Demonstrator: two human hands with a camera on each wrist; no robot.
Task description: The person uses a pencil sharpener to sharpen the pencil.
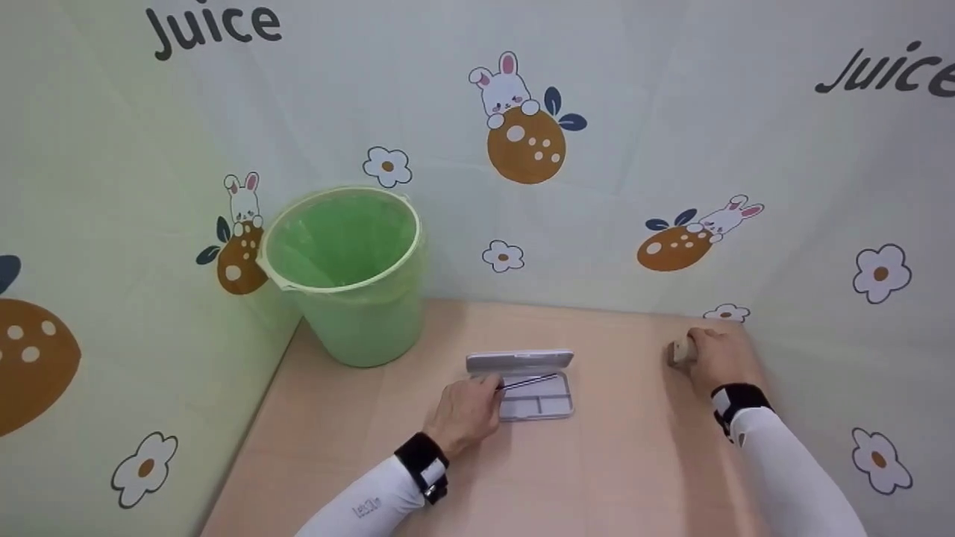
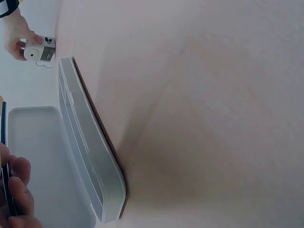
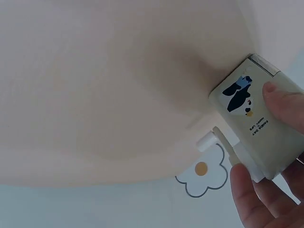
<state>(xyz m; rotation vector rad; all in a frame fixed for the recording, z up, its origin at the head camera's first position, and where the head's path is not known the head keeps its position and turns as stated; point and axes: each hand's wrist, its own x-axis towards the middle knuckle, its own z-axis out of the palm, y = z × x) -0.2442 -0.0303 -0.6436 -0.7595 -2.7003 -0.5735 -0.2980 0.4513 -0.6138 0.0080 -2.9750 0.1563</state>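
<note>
A slim dark pencil (image 1: 531,382) is pinched in my left hand (image 1: 464,412), slanting over an open pencil case (image 1: 571,406). The case is pale, with its lid (image 1: 520,362) raised at the far side and divided compartments inside. In the left wrist view, curled fingers (image 2: 21,194) grip the pencil (image 2: 5,178) beside the case (image 2: 111,180). Off to the right, my right hand (image 1: 722,364) holds a pencil sharpener (image 1: 680,353) at the table's far right corner. A panda picture marks the sharpener (image 3: 256,116) in the right wrist view, and a crank handle (image 3: 226,145) sticks out.
A light green bucket (image 1: 365,321) stands at the back left of the peach-coloured table (image 1: 619,462). Behind the table hangs a printed cloth (image 1: 597,246) with rabbits, oranges and flowers; it also borders the left and right sides.
</note>
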